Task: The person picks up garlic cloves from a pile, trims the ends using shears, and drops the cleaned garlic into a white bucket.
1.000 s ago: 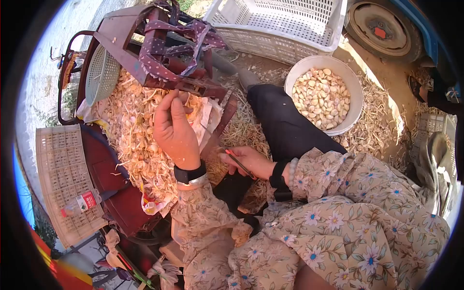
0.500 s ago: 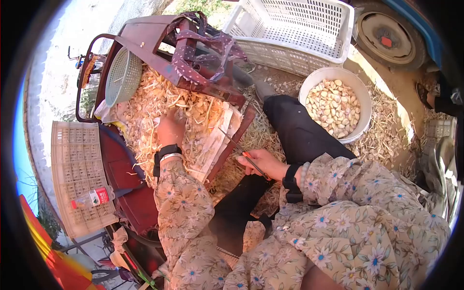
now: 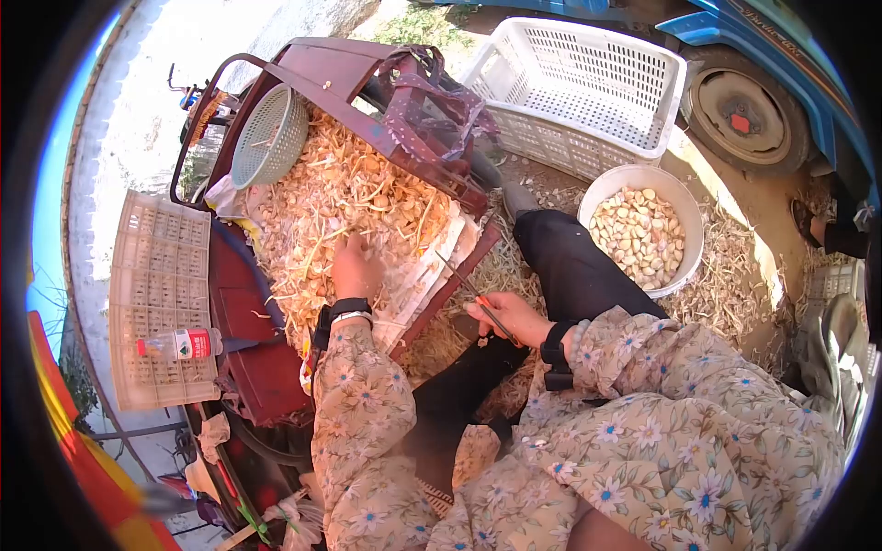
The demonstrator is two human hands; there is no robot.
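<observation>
My left hand [image 3: 356,273] reaches into a heap of garlic skins and dry stalks [image 3: 317,216] on the tilted red metal surface. Its fingertips are blurred and partly lost among the skins, so I cannot make out whether they hold anything. Over my knees, my right hand [image 3: 514,318] is closed around what looks like a pair of scissors [image 3: 457,274], dark with an orange part, its thin blade pointing up and left. A white bucket [image 3: 700,241] of peeled-looking garlic cloves [image 3: 637,237] stands beyond my right knee.
A green colander [image 3: 269,138] leans on the heap's far left. Behind the bucket is a white plastic crate [image 3: 588,138], near a vehicle wheel [image 3: 742,119]. A plastic bottle [image 3: 179,344] lies on a pale crate [image 3: 161,275] at left. Another person's foot [image 3: 807,223] shows at right.
My view has shifted, so the scene sits a little lower and further right. My left hand has drawn slightly back toward me within the heap. My right hand keeps the scissors.
</observation>
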